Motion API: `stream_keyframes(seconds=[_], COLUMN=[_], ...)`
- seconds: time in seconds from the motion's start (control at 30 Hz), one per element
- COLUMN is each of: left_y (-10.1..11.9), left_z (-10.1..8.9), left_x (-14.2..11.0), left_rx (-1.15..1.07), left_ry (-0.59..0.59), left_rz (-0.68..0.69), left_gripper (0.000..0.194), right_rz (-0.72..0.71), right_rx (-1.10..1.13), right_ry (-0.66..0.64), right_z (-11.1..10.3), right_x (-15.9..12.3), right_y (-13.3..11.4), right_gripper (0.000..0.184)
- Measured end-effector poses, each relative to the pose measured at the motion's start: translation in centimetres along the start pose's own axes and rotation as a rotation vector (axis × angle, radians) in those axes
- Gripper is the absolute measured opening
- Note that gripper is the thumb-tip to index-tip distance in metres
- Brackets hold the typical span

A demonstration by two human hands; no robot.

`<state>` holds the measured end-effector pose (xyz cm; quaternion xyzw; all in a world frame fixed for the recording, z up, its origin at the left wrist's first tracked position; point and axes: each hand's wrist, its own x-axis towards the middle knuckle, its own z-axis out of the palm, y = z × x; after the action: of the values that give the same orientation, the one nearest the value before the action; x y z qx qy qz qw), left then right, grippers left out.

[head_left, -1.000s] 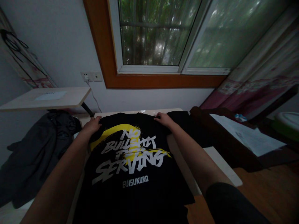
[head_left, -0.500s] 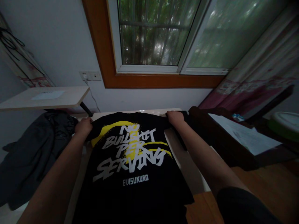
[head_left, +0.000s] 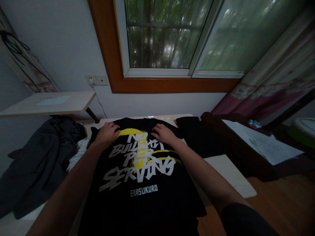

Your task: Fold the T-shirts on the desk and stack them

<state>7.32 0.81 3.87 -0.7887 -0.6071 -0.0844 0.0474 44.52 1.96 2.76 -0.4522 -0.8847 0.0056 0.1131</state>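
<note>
A black T-shirt (head_left: 147, 206) with white lettering and a yellow print lies spread out, printed side up, over a pale table (head_left: 169, 117). On its upper left part rests my left hand (head_left: 107, 133), fingers stretched over the fabric. My right hand (head_left: 165, 133) lies on the upper right part with its fingers apart, beside the top word of the print. Neither hand grips the cloth. The lower end of the shirt runs out of view at the bottom.
Dark grey clothing (head_left: 41, 164) is heaped at the left, below a small raised shelf (head_left: 59, 109). Folded black cloth (head_left: 197, 134) lies right of the shirt. Farther right, white paper (head_left: 261, 144) rests on a dark brown surface. A window (head_left: 159, 39) stands behind the table.
Both hands have let go of the shirt's sleeve edges and moved inward onto its upper part. The right sleeve no longer stretches out to the side.
</note>
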Motion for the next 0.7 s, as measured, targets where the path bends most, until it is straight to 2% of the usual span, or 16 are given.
stream_keyframes(seconds=[0.13, 0.27, 0.4, 0.5, 0.57, 0.63, 0.7], left_y=[2.8, 3.6, 3.6, 3.8, 4.0, 4.1, 4.0], left_z=[2.0, 2.8, 1.5, -0.2, -1.0, -1.5, -1.6], left_x=[-1.4, -4.0, -6.8, -8.5, -9.0, -8.8, -8.0], left_rx=[-0.121, -0.226, -0.343, -0.428, -0.466, -0.447, -0.392], left_ry=[-0.028, -0.029, -0.189, -0.356, -0.428, -0.407, -0.309], left_rz=[0.101, 0.177, 0.217, 0.207, 0.203, 0.196, 0.177], left_gripper=[0.031, 0.03, 0.035, 0.038, 0.038, 0.035, 0.032], right_rz=[-0.035, -0.06, -0.106, -0.119, -0.124, -0.109, -0.054], right_rx=[0.026, 0.061, 0.125, 0.23, 0.279, 0.305, 0.334], right_ry=[0.032, 0.082, 0.091, 0.03, -0.031, -0.057, -0.026], right_z=[1.2, 1.4, 0.9, 0.1, -0.6, -1.2, -1.4], right_x=[-1.6, -4.1, -6.9, -8.2, -8.4, -8.0, -7.1], right_y=[-0.8, -0.8, -1.4, -2.2, -2.6, -2.9, -2.9], right_gripper=[0.029, 0.023, 0.025, 0.036, 0.042, 0.039, 0.029])
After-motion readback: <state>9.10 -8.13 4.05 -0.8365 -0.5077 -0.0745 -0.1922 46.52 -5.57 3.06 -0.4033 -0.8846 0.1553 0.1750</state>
